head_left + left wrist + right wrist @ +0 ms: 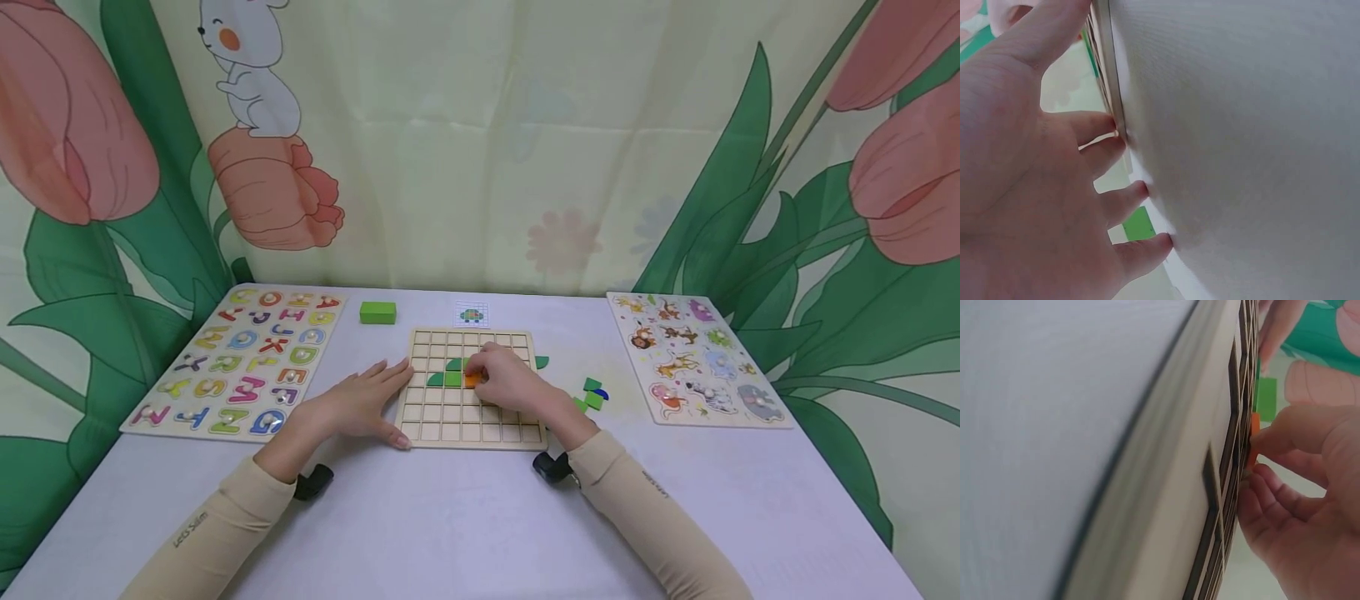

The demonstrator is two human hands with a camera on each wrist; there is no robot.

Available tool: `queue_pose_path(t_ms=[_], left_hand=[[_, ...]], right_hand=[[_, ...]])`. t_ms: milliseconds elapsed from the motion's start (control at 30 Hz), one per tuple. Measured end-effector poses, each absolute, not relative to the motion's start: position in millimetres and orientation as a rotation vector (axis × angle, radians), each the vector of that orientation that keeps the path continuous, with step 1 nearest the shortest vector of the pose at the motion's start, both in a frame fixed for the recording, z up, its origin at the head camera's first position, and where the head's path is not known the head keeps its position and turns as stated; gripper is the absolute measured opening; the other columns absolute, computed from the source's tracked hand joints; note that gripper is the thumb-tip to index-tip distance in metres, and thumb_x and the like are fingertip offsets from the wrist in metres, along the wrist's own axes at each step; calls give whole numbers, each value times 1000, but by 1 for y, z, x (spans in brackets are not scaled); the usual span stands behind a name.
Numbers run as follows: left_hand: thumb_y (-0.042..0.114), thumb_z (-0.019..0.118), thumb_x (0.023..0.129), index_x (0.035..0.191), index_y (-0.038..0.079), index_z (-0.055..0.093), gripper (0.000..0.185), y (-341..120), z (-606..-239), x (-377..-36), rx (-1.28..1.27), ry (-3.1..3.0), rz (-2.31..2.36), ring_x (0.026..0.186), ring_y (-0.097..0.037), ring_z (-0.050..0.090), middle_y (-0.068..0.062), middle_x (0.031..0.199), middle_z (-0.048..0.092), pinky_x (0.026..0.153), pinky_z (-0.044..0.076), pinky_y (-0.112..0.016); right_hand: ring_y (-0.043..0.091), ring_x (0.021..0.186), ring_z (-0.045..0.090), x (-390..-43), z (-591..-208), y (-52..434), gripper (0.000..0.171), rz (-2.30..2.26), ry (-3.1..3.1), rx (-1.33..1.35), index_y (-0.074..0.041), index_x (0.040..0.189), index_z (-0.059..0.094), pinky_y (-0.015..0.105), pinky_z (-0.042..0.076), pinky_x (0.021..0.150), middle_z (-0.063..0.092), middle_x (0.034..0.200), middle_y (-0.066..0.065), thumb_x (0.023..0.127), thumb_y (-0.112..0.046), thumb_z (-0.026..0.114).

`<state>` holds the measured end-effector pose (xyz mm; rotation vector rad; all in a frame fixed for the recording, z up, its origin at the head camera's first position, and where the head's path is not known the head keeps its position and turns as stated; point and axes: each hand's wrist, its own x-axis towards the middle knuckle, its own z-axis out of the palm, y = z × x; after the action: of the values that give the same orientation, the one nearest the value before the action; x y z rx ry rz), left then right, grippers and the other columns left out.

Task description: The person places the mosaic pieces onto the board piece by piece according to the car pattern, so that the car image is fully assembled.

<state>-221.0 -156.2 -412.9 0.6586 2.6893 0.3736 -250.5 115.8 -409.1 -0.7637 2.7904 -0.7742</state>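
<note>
A wooden grid board lies mid-table, with green pieces set in its upper left cells. My right hand is over the board's middle and pinches an orange piece at the grid; the fingers partly hide that piece. My left hand rests with spread fingers along the board's left edge, thumb near the lower left corner. In the left wrist view, the fingertips touch the table and the board's side. A dark green piece lies at the board's right edge.
Loose green and blue pieces lie right of the board. Behind it are a small pattern card and a green block. A letter puzzle lies left, an animal puzzle right. A printed curtain hangs behind the table.
</note>
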Motion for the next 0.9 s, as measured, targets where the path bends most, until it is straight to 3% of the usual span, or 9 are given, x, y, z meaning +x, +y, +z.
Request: queue_pose_path(t_ms=[567,900], left_hand=[[69,78,67,159,15,25,119,-155,-411,-219,660,2689,383,154,-41,14,-5,168,18,117,21,-70],[68,79,67,159,15,25,120,-155,-411,-220,657,2690,382,154,-41,13,-5,168,18,118,20,-69]], right_hand=[[15,90,56,-248,-408,115,27,-748,2805,-794,-11,108,75,30,51,85,63,104,2,88,2,62],[15,86,54,-251,-410,120,26,-804,2809,-777,-11,106,76,28,50,78,64,102,1,87,1,62]])
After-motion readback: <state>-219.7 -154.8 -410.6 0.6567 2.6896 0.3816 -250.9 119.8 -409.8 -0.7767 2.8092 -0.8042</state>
